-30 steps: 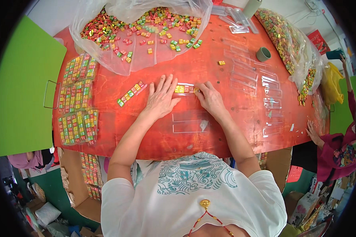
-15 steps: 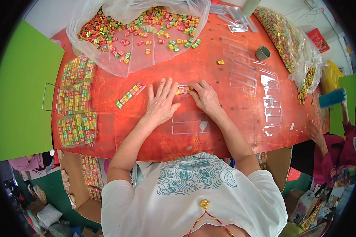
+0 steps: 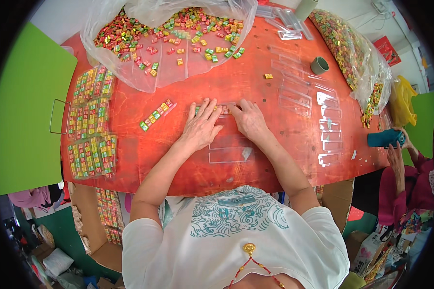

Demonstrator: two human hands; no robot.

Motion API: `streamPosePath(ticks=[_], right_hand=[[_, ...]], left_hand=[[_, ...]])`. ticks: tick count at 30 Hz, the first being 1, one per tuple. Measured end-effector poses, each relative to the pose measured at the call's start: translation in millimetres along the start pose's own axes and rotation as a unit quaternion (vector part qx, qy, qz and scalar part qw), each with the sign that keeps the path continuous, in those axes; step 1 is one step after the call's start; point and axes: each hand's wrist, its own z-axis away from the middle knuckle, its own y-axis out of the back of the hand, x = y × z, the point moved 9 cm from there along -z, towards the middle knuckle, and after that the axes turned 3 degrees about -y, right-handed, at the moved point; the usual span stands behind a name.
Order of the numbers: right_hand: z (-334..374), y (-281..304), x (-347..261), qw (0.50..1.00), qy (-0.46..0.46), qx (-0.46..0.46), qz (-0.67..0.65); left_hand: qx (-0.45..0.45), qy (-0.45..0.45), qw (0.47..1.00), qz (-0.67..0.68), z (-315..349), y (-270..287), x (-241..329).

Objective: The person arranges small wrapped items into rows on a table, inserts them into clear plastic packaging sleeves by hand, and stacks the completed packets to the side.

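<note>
Between my hands lies a clear plastic tray with a row of small wrapped sweets (image 3: 225, 110), red and orange ones showing. My left hand (image 3: 201, 124) rests over the left part of the row, fingers stretched out, and hides some of the sweets. At the right end, my right hand (image 3: 250, 121) has its fingers bent and pressed together on the tray's end. Closer to me is an empty clear tray (image 3: 226, 155). Left of my left hand, a filled tray of green, yellow and red sweets (image 3: 155, 117) lies at a slant.
A plastic bag (image 3: 144, 79) of loose sweets lies open at the back. Stacked filled trays (image 3: 89, 118) stand at left. On the right are empty clear trays (image 3: 330, 127), a grey-green cup (image 3: 319, 65) and a full bag (image 3: 342, 53). Another person's hands hold a teal bottle (image 3: 386, 138).
Both my hands stay at the tray; my left hand has shifted slightly right and my right fingertips slightly left. The other person has lowered the teal bottle leftward, now with both hands on it.
</note>
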Motion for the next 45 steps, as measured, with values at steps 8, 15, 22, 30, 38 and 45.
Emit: streamPosePath(ticks=[8,15,22,30,38,45], right_hand=[[14,-2,32,0.969,-0.123,0.018,-0.215],[17,-4,43,0.964,-0.103,0.054,-0.238],[15,15,9,0.983,-0.051,0.017,-0.174],[74,-3,-70,0.984,0.127,-0.125,-0.022],[-2,2,-38,0.992,0.095,-0.083,-0.013],[-112,3,28,1.0,0.011,-0.004,-0.026]], left_hand=[[0.111,-0.039,0.991,-0.055,-5,14,12],[0.199,0.061,0.978,-0.032,25,67,-21],[0.133,0.197,0.955,-0.18,77,87,-106],[0.109,0.205,0.953,-0.195,99,62,-114],[0.063,0.235,0.957,-0.156,103,71,-105],[0.107,0.159,0.98,-0.06,31,109,-109]])
